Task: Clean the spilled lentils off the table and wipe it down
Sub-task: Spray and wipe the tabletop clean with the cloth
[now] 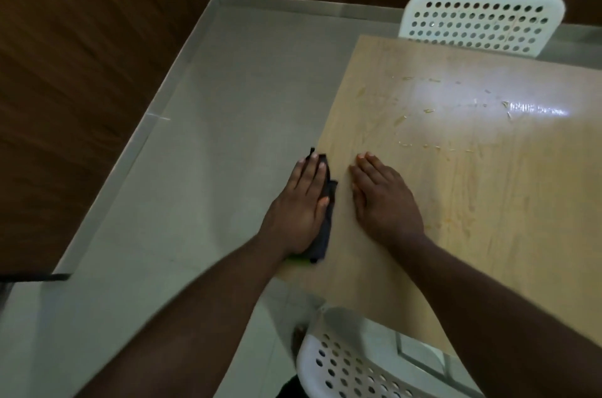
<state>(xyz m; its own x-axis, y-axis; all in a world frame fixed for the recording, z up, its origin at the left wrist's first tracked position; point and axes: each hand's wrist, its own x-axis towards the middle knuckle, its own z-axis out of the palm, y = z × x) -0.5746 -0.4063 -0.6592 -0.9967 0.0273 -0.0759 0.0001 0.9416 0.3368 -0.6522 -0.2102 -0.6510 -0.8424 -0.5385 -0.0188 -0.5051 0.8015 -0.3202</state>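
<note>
Dark cloth (325, 221) sits at the desk (488, 202) left edge, mid-frame, pressed flat under my left hand (301, 205), fingers straight, likely wiping. My right hand (384, 199) lies flat beside it, bracing. Lentils aren't visible; wet smears (456, 111) remain upper right.

The counter (423, 202) has a pale wood-grain finish, smooth and glossy enough to mirror a bright light, with wet streaks (423, 114) across it. The cloth (325, 225) is dark, soft, matt fabric. Both chairs (482, 23) are white perforated plastic with a slight sheen. The floor (211, 137) is smooth grey tile; the wall (81, 55) is dark wood panelling.
</note>
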